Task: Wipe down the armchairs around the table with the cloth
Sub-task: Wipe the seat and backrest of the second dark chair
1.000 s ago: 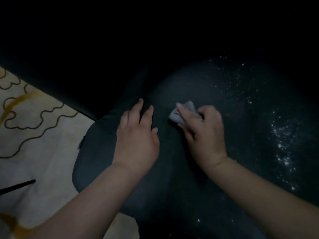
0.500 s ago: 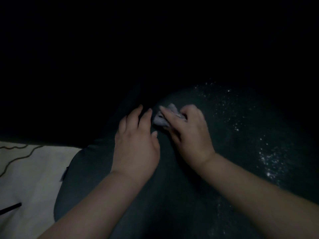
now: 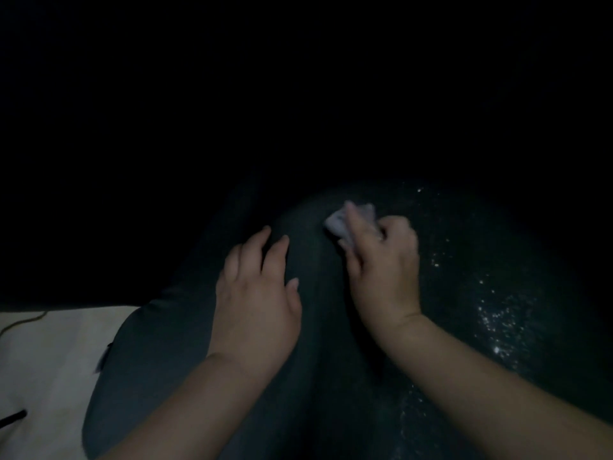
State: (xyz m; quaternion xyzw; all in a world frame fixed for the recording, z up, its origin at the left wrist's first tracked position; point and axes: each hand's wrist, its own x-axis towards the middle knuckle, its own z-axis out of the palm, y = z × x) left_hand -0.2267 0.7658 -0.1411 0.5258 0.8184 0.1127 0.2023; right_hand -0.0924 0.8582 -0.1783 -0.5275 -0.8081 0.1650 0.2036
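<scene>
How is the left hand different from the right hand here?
The left hand lies flat with straight, spread fingers and holds nothing; the right hand curls round a pale cloth. The left hand sits nearer the camera; the right hand reaches further up, beside white specks. Both rest on the dark armchair.

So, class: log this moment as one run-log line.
step: wiping armchair | right hand: grips cloth on chair | left hand: flat on chair | specks: right
</scene>
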